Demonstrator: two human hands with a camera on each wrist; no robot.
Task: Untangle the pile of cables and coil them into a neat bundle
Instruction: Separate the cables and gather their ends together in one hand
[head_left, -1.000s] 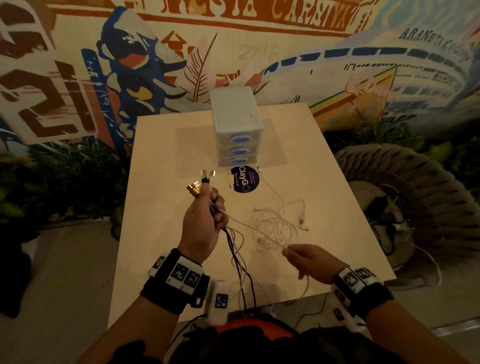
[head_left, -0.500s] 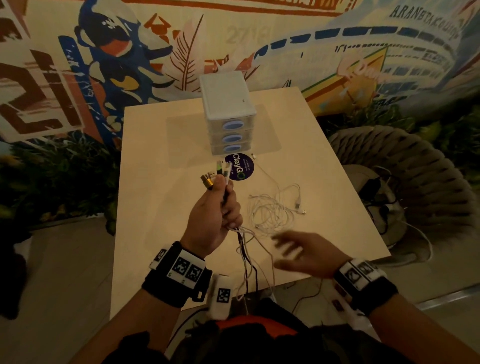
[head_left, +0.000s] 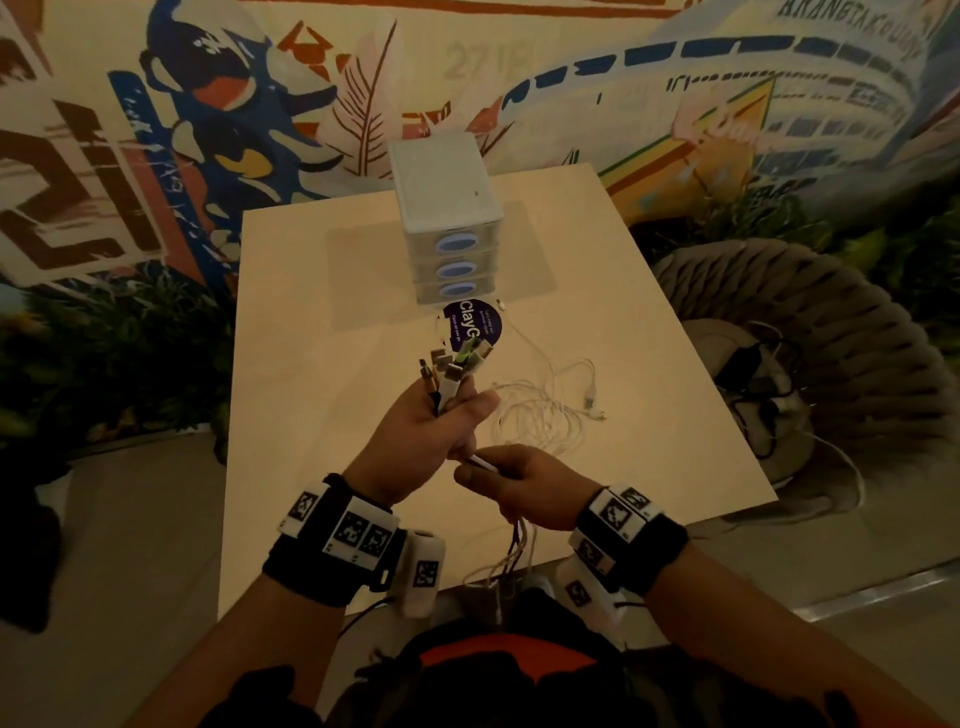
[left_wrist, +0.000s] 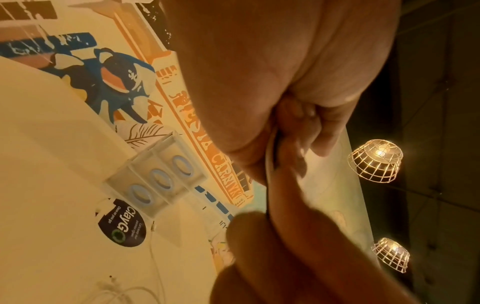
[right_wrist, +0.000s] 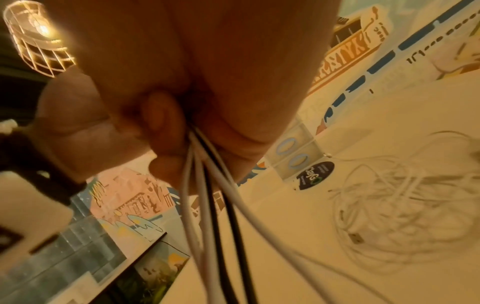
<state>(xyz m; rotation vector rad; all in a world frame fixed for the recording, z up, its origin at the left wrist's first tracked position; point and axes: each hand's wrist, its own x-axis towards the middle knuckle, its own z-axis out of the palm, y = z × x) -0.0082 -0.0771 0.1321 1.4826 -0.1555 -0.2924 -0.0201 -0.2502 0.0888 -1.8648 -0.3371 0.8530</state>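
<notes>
The right hand (head_left: 524, 483) is curling around a bunch of white and black cables (right_wrist: 213, 205) that is trailing off the table (head_left: 311, 364) edge, its lower run hidden. Just beyond, the left hand (head_left: 421, 441) is clenching the same bunch, plugs (head_left: 457, 366) sticking up. A tangled white cable pile (head_left: 540, 421) is lying behind, blurred. Farthest, a drawer box (head_left: 447, 218) is half covering a round sticker (head_left: 483, 325).

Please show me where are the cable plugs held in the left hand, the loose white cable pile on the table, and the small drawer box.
cable plugs (head_left: 453, 366), head view, on the fanned connector tips.
white cable pile (head_left: 540, 421), head view, on the tangled loops.
drawer box (head_left: 448, 179), head view, on its top.
</notes>
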